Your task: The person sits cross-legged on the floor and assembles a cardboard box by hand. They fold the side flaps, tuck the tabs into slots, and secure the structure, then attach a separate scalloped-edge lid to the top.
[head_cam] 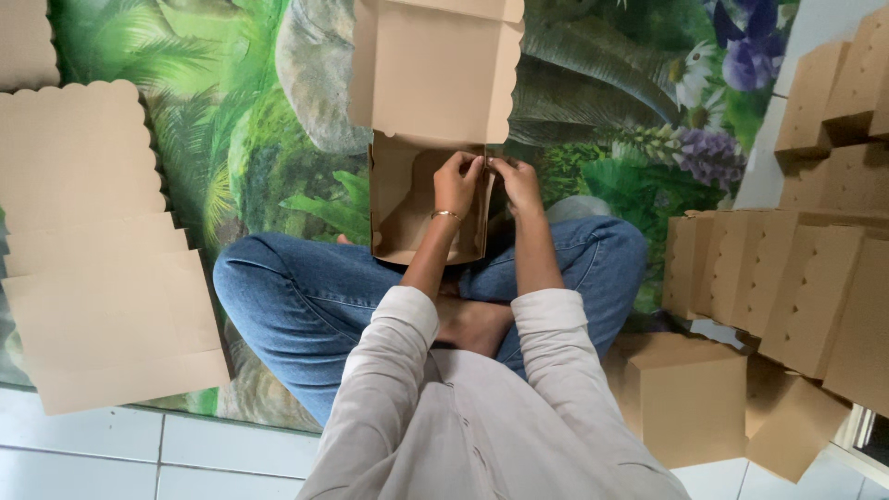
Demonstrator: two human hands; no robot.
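At the left of the frame I see flat cardboard sheets (97, 250) stacked on the floor mat, within reach. In the upper centre the half-formed box (428, 190) rests against my knees, lid up, so the wall faces me. My left hand (457, 182) and right hand (519, 182) pinch its edge, fingers together. Finished boxes (796, 278) pile at right.

A leafy printed mat (278, 139) covers the white tile floor (139, 454). Flat cardboard blanks (93, 250) lie well left of the hands; folded boxes (787, 278) (stacked loosely) crowd the right.
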